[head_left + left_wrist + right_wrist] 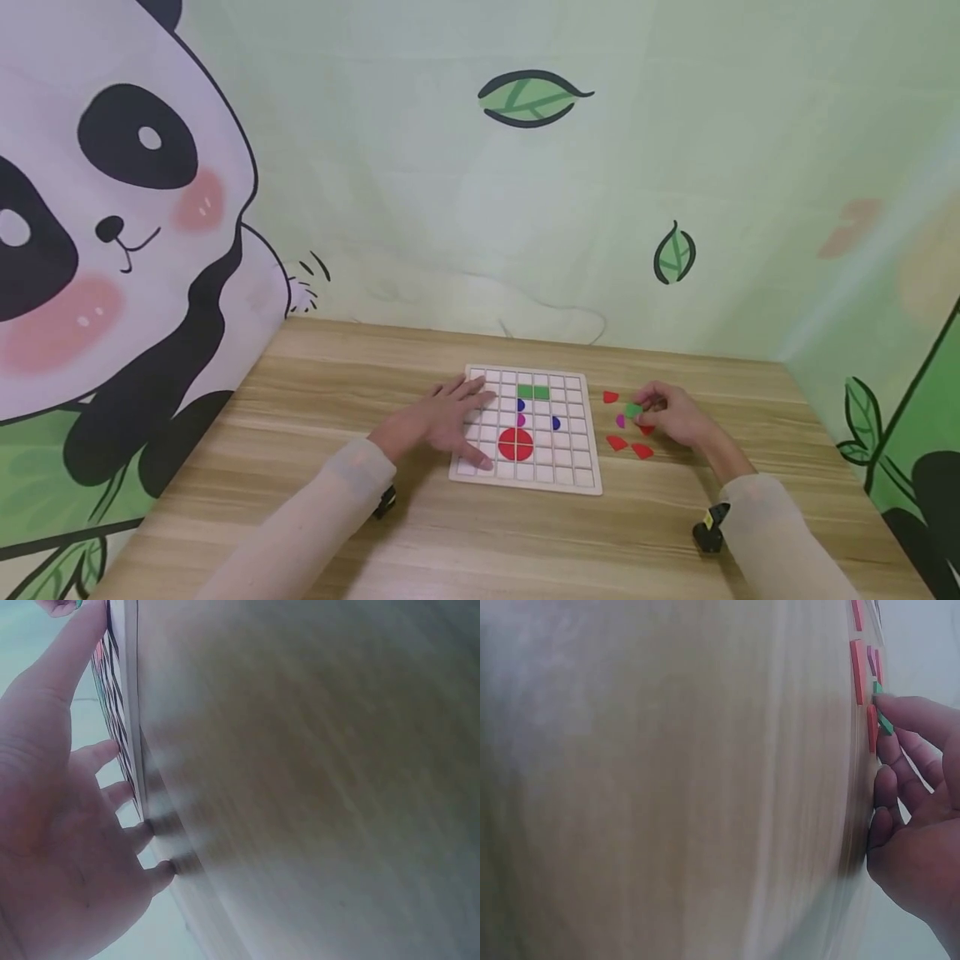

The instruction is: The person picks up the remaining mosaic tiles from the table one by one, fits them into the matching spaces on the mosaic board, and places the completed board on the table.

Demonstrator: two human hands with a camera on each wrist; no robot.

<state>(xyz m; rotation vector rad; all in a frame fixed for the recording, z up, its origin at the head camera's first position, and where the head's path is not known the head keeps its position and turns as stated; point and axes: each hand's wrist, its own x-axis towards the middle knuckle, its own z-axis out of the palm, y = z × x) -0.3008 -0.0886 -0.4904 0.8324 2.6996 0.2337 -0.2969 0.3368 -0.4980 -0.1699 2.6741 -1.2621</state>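
Observation:
A white grid board (585,477) lies on the wooden table. Two green squares (533,392), a red circle of quarter pieces (515,444), two blue half-round pieces (556,423) and a magenta piece (521,420) sit on it. My left hand (438,417) rests with spread fingers on the board's left edge; in the left wrist view the left hand (67,802) shows straight fingers. Right of the board, my right hand (675,414) pinches a green piece (883,720) between thumb and fingers, just above the loose pieces.
Several red quarter pieces (642,451) and a magenta piece (620,422) lie loose right of the board, by the right hand. Behind the table (337,358) hangs a pale green cloth (390,167) printed with a panda and leaves.

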